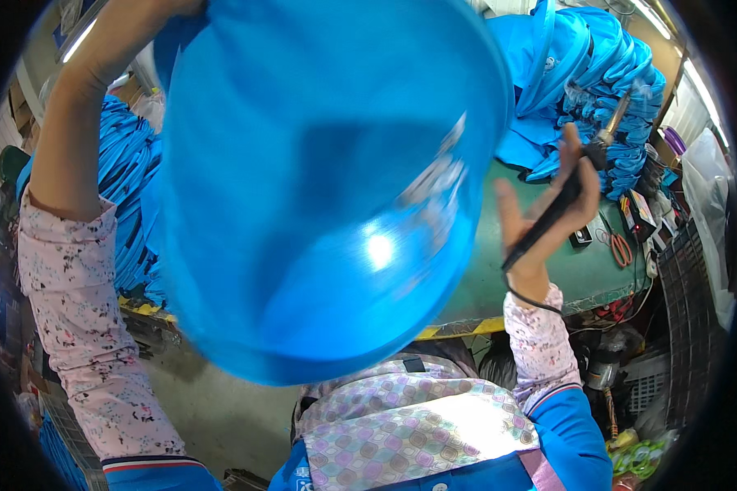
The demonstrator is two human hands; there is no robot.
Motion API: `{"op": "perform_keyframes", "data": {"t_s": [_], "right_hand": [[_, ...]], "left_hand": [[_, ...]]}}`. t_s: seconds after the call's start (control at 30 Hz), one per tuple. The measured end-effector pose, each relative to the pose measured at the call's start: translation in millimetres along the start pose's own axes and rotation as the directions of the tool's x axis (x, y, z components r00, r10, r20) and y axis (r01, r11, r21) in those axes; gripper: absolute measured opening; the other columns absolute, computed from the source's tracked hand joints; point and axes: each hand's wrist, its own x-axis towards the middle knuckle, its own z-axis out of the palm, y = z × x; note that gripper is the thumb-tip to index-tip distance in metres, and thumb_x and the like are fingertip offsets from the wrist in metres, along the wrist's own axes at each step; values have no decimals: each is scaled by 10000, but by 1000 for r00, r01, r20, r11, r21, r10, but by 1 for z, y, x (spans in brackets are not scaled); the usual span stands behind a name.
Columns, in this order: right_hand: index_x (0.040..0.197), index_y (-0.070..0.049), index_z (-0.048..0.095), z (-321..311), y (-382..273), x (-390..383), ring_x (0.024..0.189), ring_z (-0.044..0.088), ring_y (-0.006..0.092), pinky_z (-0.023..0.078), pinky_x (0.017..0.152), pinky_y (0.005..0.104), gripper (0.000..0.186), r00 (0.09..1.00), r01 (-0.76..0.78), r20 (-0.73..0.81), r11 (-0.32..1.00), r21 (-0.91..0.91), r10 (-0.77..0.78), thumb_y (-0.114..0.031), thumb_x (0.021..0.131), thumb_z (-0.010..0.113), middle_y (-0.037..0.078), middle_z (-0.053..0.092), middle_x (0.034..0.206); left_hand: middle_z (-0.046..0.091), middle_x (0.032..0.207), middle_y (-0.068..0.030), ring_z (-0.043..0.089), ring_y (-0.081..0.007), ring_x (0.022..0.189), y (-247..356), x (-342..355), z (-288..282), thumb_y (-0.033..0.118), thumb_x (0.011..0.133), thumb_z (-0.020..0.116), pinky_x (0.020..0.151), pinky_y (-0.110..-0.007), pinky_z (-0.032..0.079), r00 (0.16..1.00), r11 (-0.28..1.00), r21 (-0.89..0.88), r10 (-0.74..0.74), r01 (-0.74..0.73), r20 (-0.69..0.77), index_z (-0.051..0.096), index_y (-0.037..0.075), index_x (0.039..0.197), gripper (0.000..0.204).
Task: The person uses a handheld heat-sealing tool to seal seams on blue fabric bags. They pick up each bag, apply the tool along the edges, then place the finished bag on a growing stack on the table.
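Note:
A large rounded piece of blue fabric (229, 155) with a thick rim is held up before me, filling the middle of the view. White printing on its right side is smeared by motion. My left hand (180, 6) grips it at the top edge; its fingers are mostly hidden. To the right of the fabric, my right hand (585, 200) holds a soldering iron (553, 217) with a black handle. Its metal tip points up and away, toward a heap of blue fabric pieces, and its cord loops by my wrist.
Behind the fabric stands a green table (499, 286) with a yellow-and-black front edge. Blue fabric pieces are heaped at the far right (581, 65) and stacked at the left (127, 188). Orange-handled scissors (621, 250) and a small black box (637, 214) lie at the right.

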Motion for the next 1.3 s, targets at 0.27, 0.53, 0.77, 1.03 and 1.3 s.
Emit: {"op": "perform_keyframes", "data": {"t_s": [0.27, 0.53, 0.77, 1.03, 1.3], "right_hand": [[1207, -62, 395, 54, -65, -67, 1073, 631, 363, 483, 980, 457, 496, 955, -54, 294, 961, 272, -30, 1, 834, 715, 280, 584, 1224], [1285, -71, 394, 67, -53, -89, 1065, 587, 282, 478, 882, 363, 484, 950, -229, 263, 948, 221, 169, -34, 892, 675, 214, 590, 1276], [1260, -61, 491, 50, -34, -95, 1105, 599, 352, 487, 927, 406, 588, 945, -142, 318, 974, 175, 80, -48, 782, 833, 213, 609, 1298], [1014, -122, 683, -36, -98, -58, 749, 470, 215, 353, 733, 393, 427, 822, -200, 549, 979, 27, 153, -78, 605, 798, 22, 500, 768], [1038, -113, 687, -29, -102, -95, 718, 488, 158, 357, 708, 341, 300, 858, 148, 488, 987, 67, -162, -198, 758, 752, -53, 492, 716]], "left_hand": [[714, 1075, -101, 670, -213, 956, 138, -50, 181, 258, 968, 615, 884, -337, 519, 930, 807, -549, -343, 217, -136, 649, 47, 1184, 303], [689, 1154, -158, 670, -284, 1033, 150, -187, 393, 278, 901, 753, 932, -400, 520, 810, 220, -879, -526, 424, 259, 572, -11, 1281, 511], [602, 1264, -69, 608, -173, 1089, 176, -134, 430, 179, 950, 679, 928, -344, 497, 706, -443, -896, -646, -38, 290, 513, 6, 1346, 463], [691, 1039, -26, 616, -114, 920, 182, -124, 425, 118, 851, 812, 840, -270, 479, 722, -231, -961, -638, 151, 266, 668, -2, 1148, 350], [693, 994, -6, 608, -94, 861, 189, -122, 424, 109, 854, 810, 787, -256, 470, 671, -225, -969, -705, 97, 231, 685, 30, 1051, 246]]}}
